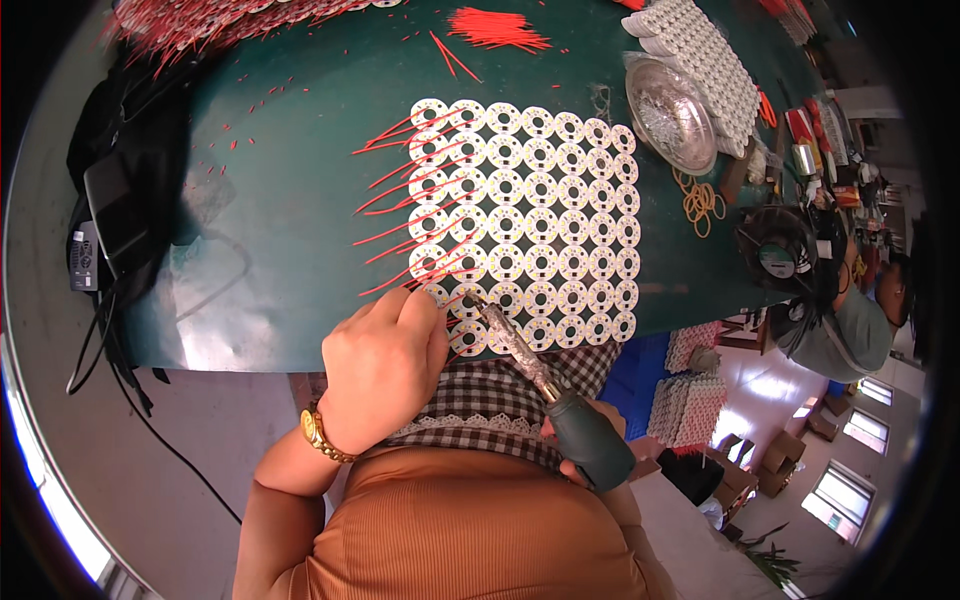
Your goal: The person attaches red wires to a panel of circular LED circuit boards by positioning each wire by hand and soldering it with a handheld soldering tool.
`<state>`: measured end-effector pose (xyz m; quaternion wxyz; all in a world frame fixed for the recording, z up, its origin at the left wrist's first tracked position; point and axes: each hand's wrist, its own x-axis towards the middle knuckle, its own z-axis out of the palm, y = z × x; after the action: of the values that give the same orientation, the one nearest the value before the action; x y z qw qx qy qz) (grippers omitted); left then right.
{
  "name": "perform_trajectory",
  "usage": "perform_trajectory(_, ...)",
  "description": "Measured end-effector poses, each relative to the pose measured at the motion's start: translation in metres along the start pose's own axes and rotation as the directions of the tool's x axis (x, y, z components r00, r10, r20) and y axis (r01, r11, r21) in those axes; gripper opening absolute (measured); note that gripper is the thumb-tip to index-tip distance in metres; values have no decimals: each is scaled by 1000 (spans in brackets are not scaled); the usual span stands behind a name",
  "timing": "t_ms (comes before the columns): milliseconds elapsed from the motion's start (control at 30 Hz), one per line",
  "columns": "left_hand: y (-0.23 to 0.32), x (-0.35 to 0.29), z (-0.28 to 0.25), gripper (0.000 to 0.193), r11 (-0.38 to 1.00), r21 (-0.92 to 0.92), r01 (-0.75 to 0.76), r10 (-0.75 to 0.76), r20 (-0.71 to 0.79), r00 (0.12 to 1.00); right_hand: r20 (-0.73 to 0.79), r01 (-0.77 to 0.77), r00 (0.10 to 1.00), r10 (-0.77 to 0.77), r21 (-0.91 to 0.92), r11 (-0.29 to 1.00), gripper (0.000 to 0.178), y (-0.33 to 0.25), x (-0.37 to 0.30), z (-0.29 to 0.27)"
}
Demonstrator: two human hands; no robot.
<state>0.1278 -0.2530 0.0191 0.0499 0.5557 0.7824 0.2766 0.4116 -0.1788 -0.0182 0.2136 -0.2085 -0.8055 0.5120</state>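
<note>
A panel of white ring-shaped LED circuit boards lies in front of me in rows and columns. Red wires stick out leftward from the boards of its left columns. My left hand, closed in a pinch, is at the panel's lower left corner with red wire at its fingertips; the fingertips themselves are partly hidden. In my right hand is a soldering iron with a dark green handle. Its tip points up and left, at a board in the second column, near the wire ends. The handle hides most of the right fingers.
Loose red wires lie at the far side of the green table, with wired boards at far left. To the right are a clear round dish, stacked boards, rubber bands and a black fan. Another person sits beyond.
</note>
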Motion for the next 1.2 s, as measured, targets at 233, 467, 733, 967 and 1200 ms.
perform_trajectory(233,1,1,0,19,1000,4,9,-9,11,1000,-6,-40,999,39,-69,997,49,4,-8,0)
perform_trajectory(467,1,1,0,19,1000,7,9,-9,-3,1000,3,-12,1000,11,42,999,51,11,-12,-3)
perform_trajectory(733,-7,0,-21,14,957,-245,154,-121,142,982,29,-358,933,358,136,924,52,1,-7,-1)
perform_trajectory(967,-2,-3,-21,10,929,-369,-8,-38,-117,992,-90,-358,921,380,193,913,52,-3,-6,8)
perform_trajectory(1200,8,-1,12,18,993,-116,-23,15,-71,997,45,-124,992,117,212,969,48,0,-26,-11)
